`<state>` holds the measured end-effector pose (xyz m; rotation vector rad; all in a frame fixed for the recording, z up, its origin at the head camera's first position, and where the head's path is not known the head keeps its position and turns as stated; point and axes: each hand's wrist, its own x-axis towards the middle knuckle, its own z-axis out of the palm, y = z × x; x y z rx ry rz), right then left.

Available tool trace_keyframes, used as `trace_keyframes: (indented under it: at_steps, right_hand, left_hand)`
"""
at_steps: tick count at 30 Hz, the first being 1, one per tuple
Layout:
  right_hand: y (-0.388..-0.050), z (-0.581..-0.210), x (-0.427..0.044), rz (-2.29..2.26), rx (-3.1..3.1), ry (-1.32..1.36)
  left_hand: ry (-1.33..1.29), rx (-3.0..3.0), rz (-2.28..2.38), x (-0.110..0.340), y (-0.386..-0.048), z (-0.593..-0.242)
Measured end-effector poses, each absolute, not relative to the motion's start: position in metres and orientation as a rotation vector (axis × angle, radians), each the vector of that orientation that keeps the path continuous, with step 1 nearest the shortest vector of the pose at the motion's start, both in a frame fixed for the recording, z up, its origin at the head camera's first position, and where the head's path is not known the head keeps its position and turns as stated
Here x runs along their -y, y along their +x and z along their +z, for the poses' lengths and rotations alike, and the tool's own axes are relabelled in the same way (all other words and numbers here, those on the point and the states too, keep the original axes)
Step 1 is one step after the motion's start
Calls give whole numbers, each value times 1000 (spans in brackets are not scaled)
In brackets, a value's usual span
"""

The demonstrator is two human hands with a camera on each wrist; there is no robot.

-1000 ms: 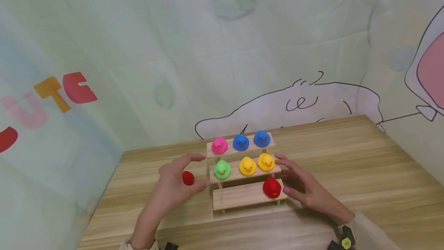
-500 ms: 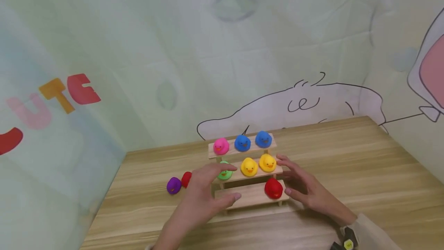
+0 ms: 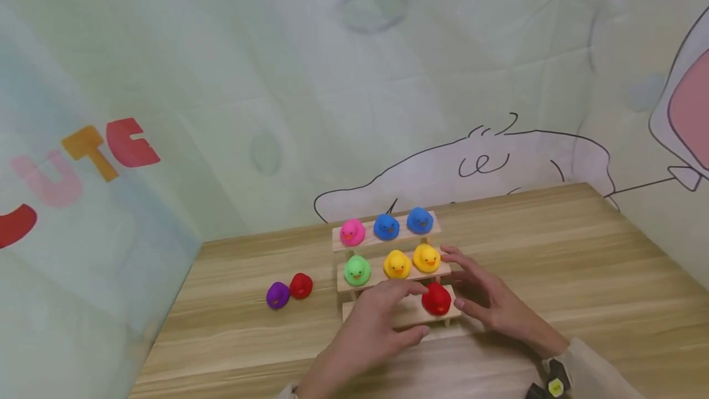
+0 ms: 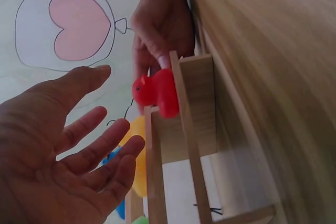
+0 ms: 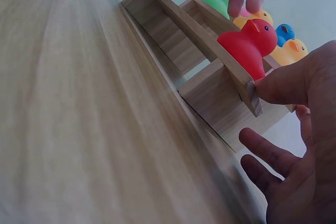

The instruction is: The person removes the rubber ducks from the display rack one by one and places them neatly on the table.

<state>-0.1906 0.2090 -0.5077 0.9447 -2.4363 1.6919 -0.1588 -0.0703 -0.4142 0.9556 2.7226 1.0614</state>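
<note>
A stepped wooden rack (image 3: 364, 278) stands on the table with toy ducks on three tiers. On its lowest tier, at the right end, sits a red duck (image 3: 436, 299). My left hand (image 3: 376, 325) is in front of that tier, thumb and fingers spread, close to the red duck and holding nothing. In the left wrist view a gap shows between the left fingers (image 4: 100, 129) and the duck. At the rack's right end is my right hand (image 3: 493, 300); its thumb (image 5: 283, 85) touches the end of the lowest board, and the other fingers are extended.
A green duck (image 3: 357, 270) and two yellow ducks (image 3: 397, 265) occupy the middle tier. Up top are a pink duck (image 3: 352, 233) and two blue ducks (image 3: 386, 226). Left of the rack, a purple duck (image 3: 277, 295) and another red duck (image 3: 301, 286) lie on the table (image 3: 232, 331).
My left hand has moved right from beside the rack's left end to near the red duck, uncovering the purple duck and the other red duck. The right hand stays at the rack's end.
</note>
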Motion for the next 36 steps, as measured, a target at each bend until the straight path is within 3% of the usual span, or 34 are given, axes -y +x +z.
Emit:
trace_keyframes:
  at_steps: [23,36]
  right_hand:
    - [-188,-506,-210,1756,2413,937]
    - [-190,-505,-209,1737,2431,948]
  left_hand:
    - [983,-2897,908,32,-173,-435]
    - [1054,-2737,1064,46,-167,-409]
